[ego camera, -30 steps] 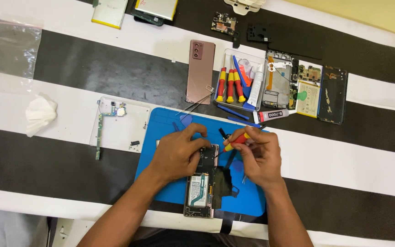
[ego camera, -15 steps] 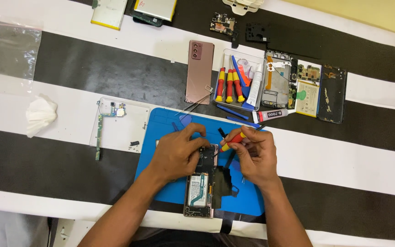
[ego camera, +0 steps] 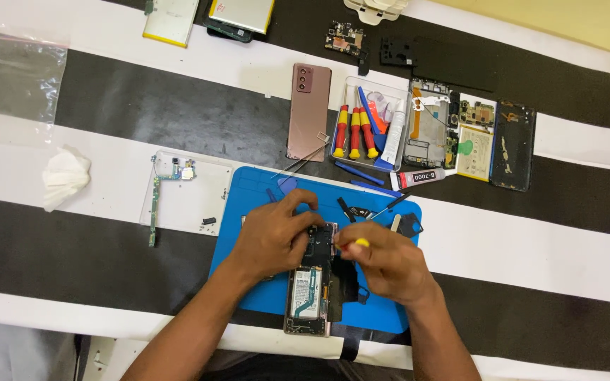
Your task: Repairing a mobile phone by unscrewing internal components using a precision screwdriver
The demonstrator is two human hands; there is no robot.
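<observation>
The tabletop (ego camera: 142, 106) wears broad black and white stripes, and at lower centre lies a bright blue mat (ego camera: 262, 190) under an opened phone (ego camera: 312, 289) showing a white and teal battery panel. Upper centre holds a copper-pink phone back (ego camera: 309, 111) beside red-and-yellow screwdrivers (ego camera: 354, 132) in a clear tray (ego camera: 381, 92). A white crumpled tissue (ego camera: 65, 176) sits at left; a yellow-edged pale slab (ego camera: 171, 17) lies upper left.

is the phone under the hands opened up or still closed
Opened up: the phone on the blue mat has no back cover, so its battery and circuit board show.
</observation>
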